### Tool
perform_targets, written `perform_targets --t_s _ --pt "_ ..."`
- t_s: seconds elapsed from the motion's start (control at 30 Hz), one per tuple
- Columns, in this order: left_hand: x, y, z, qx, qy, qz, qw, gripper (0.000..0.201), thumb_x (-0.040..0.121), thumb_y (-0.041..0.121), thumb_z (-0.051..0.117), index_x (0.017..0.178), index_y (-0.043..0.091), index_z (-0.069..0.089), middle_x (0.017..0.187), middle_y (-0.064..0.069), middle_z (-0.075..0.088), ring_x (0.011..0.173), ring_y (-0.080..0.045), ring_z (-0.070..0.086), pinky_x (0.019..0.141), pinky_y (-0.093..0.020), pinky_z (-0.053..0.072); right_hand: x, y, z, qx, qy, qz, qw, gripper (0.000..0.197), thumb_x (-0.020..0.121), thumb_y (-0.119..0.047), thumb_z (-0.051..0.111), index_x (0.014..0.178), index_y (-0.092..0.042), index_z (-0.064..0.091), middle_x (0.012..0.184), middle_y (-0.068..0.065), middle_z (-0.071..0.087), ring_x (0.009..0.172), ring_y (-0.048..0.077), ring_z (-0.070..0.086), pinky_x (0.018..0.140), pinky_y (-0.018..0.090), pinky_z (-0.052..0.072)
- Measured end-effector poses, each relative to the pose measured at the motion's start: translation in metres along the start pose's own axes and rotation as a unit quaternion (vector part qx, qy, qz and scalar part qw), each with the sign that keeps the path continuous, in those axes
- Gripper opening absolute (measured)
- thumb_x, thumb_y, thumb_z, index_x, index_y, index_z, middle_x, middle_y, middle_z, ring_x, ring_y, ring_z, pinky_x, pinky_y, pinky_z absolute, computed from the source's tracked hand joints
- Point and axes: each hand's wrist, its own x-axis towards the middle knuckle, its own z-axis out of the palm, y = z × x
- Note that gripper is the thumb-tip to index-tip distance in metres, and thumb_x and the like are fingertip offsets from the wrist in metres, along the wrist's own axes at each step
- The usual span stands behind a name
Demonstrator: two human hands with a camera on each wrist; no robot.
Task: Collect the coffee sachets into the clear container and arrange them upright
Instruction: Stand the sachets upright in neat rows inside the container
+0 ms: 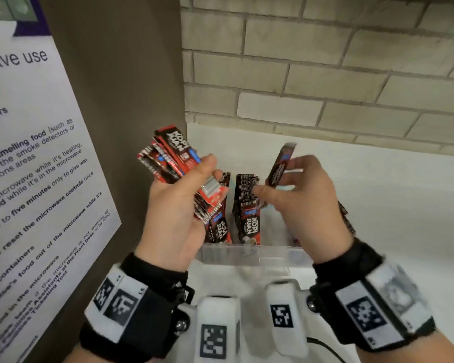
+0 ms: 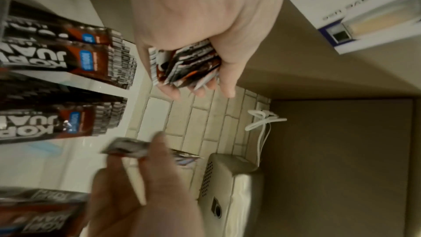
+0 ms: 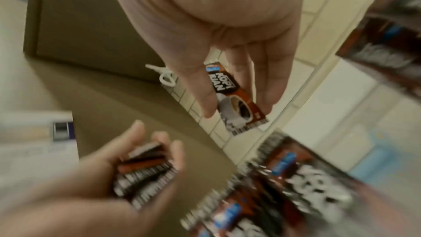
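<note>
- Right now the left hand (image 1: 176,205) is clutching a fanned bundle of coffee sachets (image 1: 168,155), fingers curled round it; the right hand (image 1: 307,195) is pinching a single sachet (image 1: 281,166) between thumb and fingertips (image 3: 210,104), held nearly upright.
- Directly below both grips the clear container (image 1: 252,254) is sitting on the white surface (image 1: 391,195), already carrying upright rows of sachets (image 1: 245,203); more sachets are showing past the right wrist, though whether they are inside the container is unclear.
- Risk, as I judge it: the left grip's bundle is splaying at both ends, so a loosening of the fingers could be letting sachets slide out beside the container.
- Another risk: the single sachet, going in at a tilt, could be catching the tops of the standing rows and knocking them over or lying flat across them.
- Readable writing: the sachets are reading "KOPI JUAN", with a coffee-cup picture; the wall notice (image 1: 37,163) beside the left grip is mentioning "microwave", "smoke detectors" and "five minutes".
</note>
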Motion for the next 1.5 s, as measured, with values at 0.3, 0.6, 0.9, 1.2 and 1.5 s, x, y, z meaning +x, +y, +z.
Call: perform_targets --t_s 0.3,0.6,0.9,1.2,1.5 --pt "0.005 0.01 -0.005 -0.035 0.037 0.013 0.999 0.026 0.063 0.015 0.074 0.086 0.016 0.061 0.074 0.003 0.066 0.071 -0.011 0.067 0.074 -0.035 0.057 -0.019 0.028 0.031 -0.267 -0.087 0.005 0.96 0.05 0.075 -0.035 0.077 0.097 -0.011 0.039 0.076 0.0 0.053 0.07 0.026 0.059 0.051 0.029 0.036" --pt "0.008 0.013 -0.006 -0.039 0.058 0.017 0.997 0.023 0.067 0.013 0.075 0.086 0.018 0.063 0.076 0.003 0.068 0.071 -0.011 0.069 0.065 -0.031 0.058 -0.006 0.025 0.033 -0.311 -0.162 0.046 0.935 0.057 0.067 -0.039 0.082 0.093 -0.013 0.039 0.073 -0.006 0.041 0.075 0.02 0.05 0.063 0.028 0.041" --pt "0.007 0.015 -0.005 -0.043 0.064 0.021 0.997 0.017 0.069 0.012 0.074 0.081 0.018 0.063 0.072 0.004 0.069 0.07 -0.011 0.069 0.066 -0.031 0.058 -0.001 0.032 0.037 -0.321 -0.187 0.074 0.925 0.056 0.069 -0.044 0.08 0.095 -0.016 0.04 0.087 -0.001 0.049 0.077 0.019 0.05 0.067 0.028 0.044" --pt "0.009 0.014 -0.007 -0.033 0.071 0.017 0.997 0.014 0.075 0.009 0.073 0.081 0.018 0.064 0.074 0.003 0.068 0.071 -0.011 0.069 0.065 -0.031 0.057 0.002 0.033 0.031 -0.304 -0.195 0.087 0.928 0.068 0.058 -0.054 0.084 0.095 -0.015 0.042 0.082 -0.004 0.048 0.078 0.016 0.048 0.065 0.027 0.041" --pt "0.02 0.014 -0.022 0.049 0.08 -0.043 0.995 0.014 0.082 0.003 0.068 0.08 0.016 0.065 0.069 0.002 0.067 0.066 -0.012 0.068 0.056 -0.026 0.055 -0.015 -0.003 0.016 -0.197 -0.014 -0.084 0.977 0.036 0.075 -0.034 0.075 0.096 -0.014 0.054 0.078 -0.004 0.058 0.073 0.017 0.057 0.058 0.028 0.042"
